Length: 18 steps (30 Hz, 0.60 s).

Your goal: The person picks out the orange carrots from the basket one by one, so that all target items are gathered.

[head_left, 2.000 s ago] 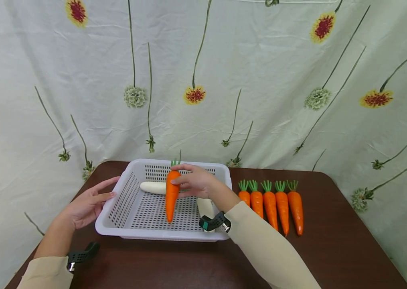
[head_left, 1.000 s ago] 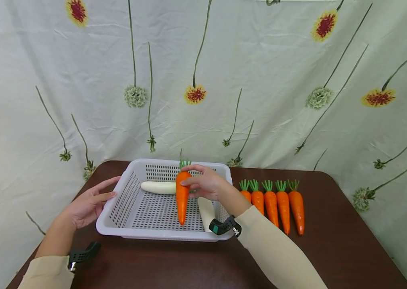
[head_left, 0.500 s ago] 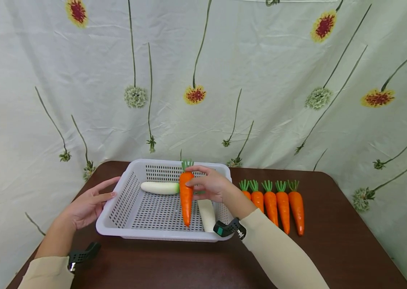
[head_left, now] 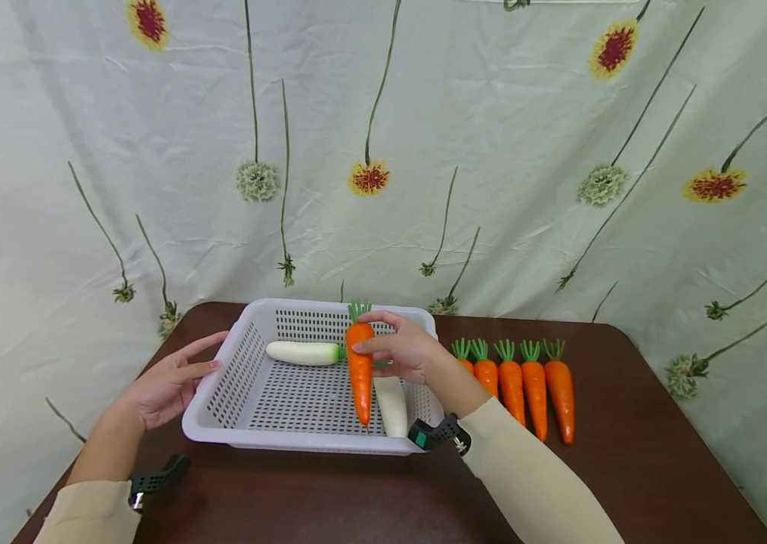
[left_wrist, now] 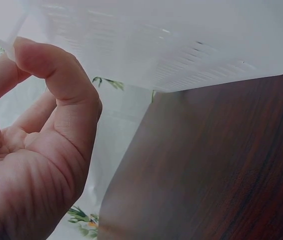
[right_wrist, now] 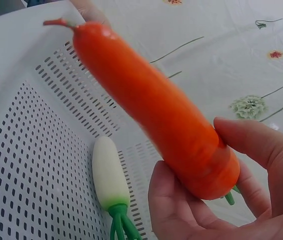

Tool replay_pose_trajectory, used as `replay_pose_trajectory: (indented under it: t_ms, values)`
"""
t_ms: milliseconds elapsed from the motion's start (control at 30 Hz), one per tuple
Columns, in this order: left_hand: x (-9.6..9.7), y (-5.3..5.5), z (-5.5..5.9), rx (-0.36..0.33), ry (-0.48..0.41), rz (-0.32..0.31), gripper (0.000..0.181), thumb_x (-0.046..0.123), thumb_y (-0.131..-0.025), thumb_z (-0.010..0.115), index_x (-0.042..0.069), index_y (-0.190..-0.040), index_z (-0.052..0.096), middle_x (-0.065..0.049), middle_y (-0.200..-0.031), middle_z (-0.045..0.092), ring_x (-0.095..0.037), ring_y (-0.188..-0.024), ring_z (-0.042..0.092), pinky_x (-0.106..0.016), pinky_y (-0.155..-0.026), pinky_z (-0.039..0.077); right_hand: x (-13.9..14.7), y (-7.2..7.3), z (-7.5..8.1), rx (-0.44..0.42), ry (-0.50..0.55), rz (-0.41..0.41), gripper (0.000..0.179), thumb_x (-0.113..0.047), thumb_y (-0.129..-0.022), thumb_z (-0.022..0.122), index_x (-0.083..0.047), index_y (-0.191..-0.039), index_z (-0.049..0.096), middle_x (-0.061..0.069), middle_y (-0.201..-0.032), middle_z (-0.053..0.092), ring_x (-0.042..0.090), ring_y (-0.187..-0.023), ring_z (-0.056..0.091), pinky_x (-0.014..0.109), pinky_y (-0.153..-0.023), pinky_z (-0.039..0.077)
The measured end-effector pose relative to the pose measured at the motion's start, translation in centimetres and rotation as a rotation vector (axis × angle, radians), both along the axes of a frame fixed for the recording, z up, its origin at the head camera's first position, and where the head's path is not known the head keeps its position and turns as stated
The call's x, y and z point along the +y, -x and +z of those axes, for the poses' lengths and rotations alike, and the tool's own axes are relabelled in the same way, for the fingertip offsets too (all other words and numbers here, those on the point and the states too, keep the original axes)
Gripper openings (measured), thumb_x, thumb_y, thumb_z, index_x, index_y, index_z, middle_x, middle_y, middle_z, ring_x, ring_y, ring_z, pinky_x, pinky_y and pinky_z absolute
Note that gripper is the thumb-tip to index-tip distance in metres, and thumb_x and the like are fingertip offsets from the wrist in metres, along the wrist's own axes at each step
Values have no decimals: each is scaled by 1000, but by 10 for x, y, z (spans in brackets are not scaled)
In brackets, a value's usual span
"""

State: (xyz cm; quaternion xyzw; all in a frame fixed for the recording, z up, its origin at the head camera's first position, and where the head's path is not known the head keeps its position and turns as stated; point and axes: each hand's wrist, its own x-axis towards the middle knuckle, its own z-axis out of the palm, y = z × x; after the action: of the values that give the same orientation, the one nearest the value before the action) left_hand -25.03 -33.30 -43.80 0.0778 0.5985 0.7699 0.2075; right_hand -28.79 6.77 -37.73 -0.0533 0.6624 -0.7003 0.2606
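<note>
My right hand (head_left: 400,351) holds an orange carrot (head_left: 360,378) near its leafy end, tip pointing down, over the right half of a white perforated basket (head_left: 220,436). In the right wrist view, the thumb and fingers grip the thick end of the carrot (right_wrist: 151,105). At the basket's left rim, my left hand (head_left: 165,385) pinches the edge, its fingertips right at the rim in the left wrist view. Inside the basket, a white radish (head_left: 301,353) lies crosswise at the back. A second white radish (head_left: 391,408) lies lengthwise on the right, partly hidden by my right hand.
Right of the basket, several carrots (head_left: 560,397) lie side by side on the dark brown table (head_left: 628,453), leaves away from me. My right forearm covers parts of some. A flower-patterned cloth (head_left: 329,113) hangs behind the table.
My right hand has moved the carrot rightward across the basket, uncovering the green end of the back radish. The left hand stays at the rim.
</note>
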Motion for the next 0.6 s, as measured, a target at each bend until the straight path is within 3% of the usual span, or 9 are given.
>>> replay_pose_trajectory:
  t_ms: [600]
  values:
    - [2, -1, 1, 0, -2, 5, 61, 9, -110, 43, 27, -163, 20, 3, -130, 71, -28, -115, 72, -59, -94, 57, 17, -11, 2, 46, 53, -31, 51, -4, -94, 72, -17, -141, 58, 17, -141, 59, 32, -111, 67, 52, -96, 59]
